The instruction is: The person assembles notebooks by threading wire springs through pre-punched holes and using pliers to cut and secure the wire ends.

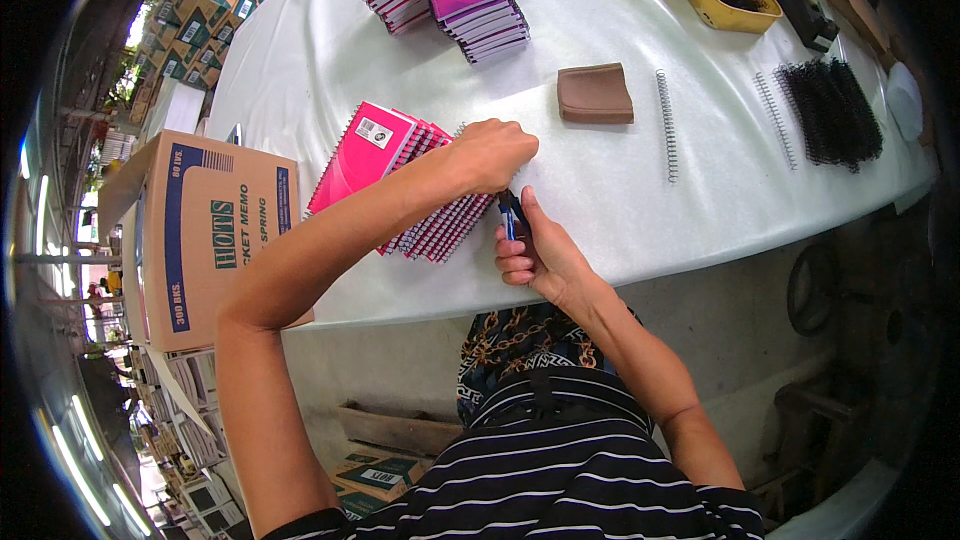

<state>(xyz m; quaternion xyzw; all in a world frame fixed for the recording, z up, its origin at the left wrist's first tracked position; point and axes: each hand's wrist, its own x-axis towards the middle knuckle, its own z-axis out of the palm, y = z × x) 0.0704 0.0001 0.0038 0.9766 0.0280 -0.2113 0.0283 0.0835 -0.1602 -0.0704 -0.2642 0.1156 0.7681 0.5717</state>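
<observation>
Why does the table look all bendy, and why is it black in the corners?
In the head view, the fisheye lens curves the white table edge and leaves black corners. Daylight is soft and even, with glare at the far left. The hands, left and right, and the pink notebooks look sharp.

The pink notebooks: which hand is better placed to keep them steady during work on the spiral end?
Probably the left hand: it already rests on the fanned pink notebooks, while the right hand grips a blue-handled tool beside their spiral ends.
</observation>
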